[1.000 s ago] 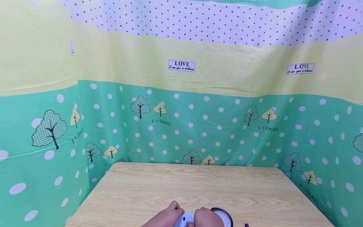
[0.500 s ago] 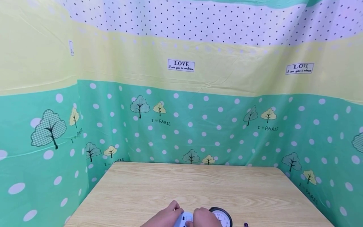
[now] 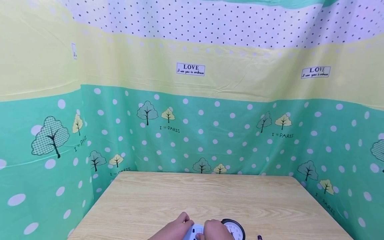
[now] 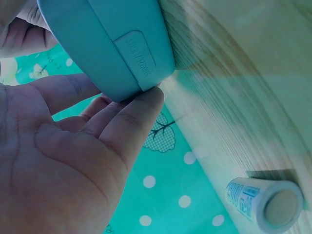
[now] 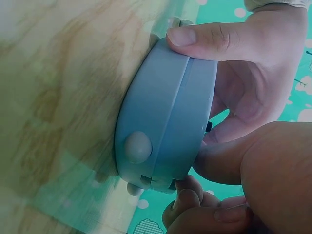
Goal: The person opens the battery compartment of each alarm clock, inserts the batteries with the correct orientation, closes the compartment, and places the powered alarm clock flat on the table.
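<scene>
Both hands hold a light blue alarm clock [image 3: 196,229] low in the head view, its back with small black parts facing up. My left hand [image 3: 182,225] grips its left side; in the left wrist view the left fingers lie under the clock's edge, by a raised bar lettered SNOOZE/LIGHT. My right hand [image 3: 216,230] is at the opposite side. In the right wrist view the right thumb [image 5: 219,161] presses on the back, and curled fingers touch the edge near a small round foot. The clock's dial is hidden.
A round black-rimmed clock [image 3: 235,230] lies just right of the right hand on the wooden table [image 3: 168,193]. Farther right is the tip of a small dark thing [image 3: 259,237]. A white cylinder with blue lettering [image 4: 263,204] shows in the left wrist view. Patterned curtains [image 3: 210,133] surround the table.
The head view shifts very slightly. Both hands keep their hold on the alarm clock, and the right hand moves slightly left, showing more of the black-rimmed clock.
</scene>
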